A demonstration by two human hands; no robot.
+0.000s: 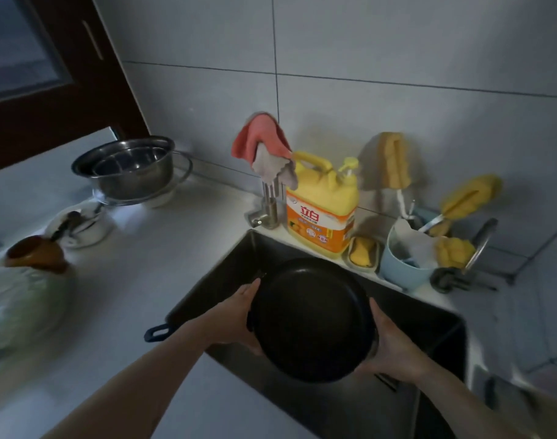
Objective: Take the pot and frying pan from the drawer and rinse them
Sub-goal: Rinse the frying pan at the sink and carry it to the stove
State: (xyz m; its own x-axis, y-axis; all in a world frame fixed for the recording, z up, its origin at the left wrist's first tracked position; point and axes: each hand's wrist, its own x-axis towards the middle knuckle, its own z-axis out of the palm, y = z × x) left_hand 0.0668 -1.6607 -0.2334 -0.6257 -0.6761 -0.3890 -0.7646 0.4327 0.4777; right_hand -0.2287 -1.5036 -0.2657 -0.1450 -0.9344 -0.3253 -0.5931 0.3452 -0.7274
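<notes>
Both hands, left hand (239,315) and right hand (388,343), clasp the dark frying pan (309,318) by its rim over the sink (226,264), fingers curled under. It looks rigid, probably weighty and slippery when wet; its handle (158,332) juts beyond the left fingers.

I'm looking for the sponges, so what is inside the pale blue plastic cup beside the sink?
The pale blue plastic cup holds a grey cloth, a yellow sponge and a yellow sponge brush sticking out. The cup's bottom is covered.
</notes>
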